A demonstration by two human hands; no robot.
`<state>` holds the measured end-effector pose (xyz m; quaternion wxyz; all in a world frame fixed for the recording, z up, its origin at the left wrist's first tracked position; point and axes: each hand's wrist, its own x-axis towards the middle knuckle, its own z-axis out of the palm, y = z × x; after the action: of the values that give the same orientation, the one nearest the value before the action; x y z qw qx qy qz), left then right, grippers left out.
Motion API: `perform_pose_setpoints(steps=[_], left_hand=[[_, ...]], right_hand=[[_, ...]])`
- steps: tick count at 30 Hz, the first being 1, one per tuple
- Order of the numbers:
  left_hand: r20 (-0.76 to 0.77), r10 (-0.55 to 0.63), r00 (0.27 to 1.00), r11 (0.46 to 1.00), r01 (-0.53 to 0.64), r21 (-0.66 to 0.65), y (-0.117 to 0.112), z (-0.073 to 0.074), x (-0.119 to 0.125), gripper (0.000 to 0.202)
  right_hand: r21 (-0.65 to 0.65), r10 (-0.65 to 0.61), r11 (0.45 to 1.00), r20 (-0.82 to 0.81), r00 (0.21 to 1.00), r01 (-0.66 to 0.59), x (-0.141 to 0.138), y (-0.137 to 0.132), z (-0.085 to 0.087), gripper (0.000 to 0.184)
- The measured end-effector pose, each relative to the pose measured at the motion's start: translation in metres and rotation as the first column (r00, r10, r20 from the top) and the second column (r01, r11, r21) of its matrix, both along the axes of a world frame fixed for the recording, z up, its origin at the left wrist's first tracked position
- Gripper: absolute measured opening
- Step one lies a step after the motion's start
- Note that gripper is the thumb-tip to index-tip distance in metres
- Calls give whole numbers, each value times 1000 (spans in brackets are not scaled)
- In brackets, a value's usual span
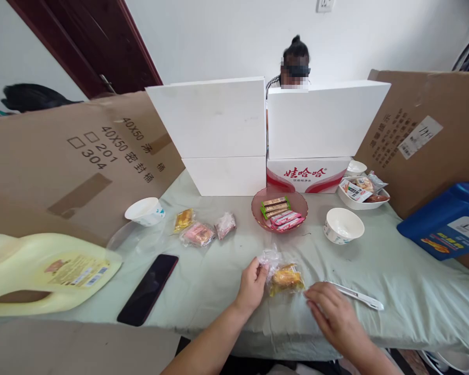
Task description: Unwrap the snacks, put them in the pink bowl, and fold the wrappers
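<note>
Our right hand [333,314] rests loosely curled on the tablecloth [203,281] beside white tongs [355,296], gripping nothing. Our left hand [252,285] pinches the clear wrapper of a snack packet [284,277], steadying it flat; pink dish [279,209] beyond.

Before you, a pale green cloth [203,281] covers the table. A black phone [148,289] lies at your left, just beside a yellow jug [42,271] on its side. Three wrapped snacks [203,229] sit near a white paper bowl [144,211]. At centre, a pink dish [258,213] holds snack bars; another white bowl [343,225] stands to its right. White boxes [219,135] and brown cardboard sheets [78,156] wall the far side, a person [295,65] seated behind them.
</note>
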<state>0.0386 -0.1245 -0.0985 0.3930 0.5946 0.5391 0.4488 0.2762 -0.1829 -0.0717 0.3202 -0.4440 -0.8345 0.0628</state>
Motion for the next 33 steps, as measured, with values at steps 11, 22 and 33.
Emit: perform_pose_setpoints(steps=[11,22,33], left_hand=[[400,512,760,858,-468,-210,-3,-9,-80,39],[360,227,905,969,-171,-180,5,6,-33,38],[31,366,930,872,-355,338,-33,20,-74,15]], right_hand=[[-161,-64,984,62,996,73,-37,30,-17,25],[-381,-149,922,-165,975,77,-43,65,-15,22],[-264,401,881,-24,916,-393,-54,-8,20,18]])
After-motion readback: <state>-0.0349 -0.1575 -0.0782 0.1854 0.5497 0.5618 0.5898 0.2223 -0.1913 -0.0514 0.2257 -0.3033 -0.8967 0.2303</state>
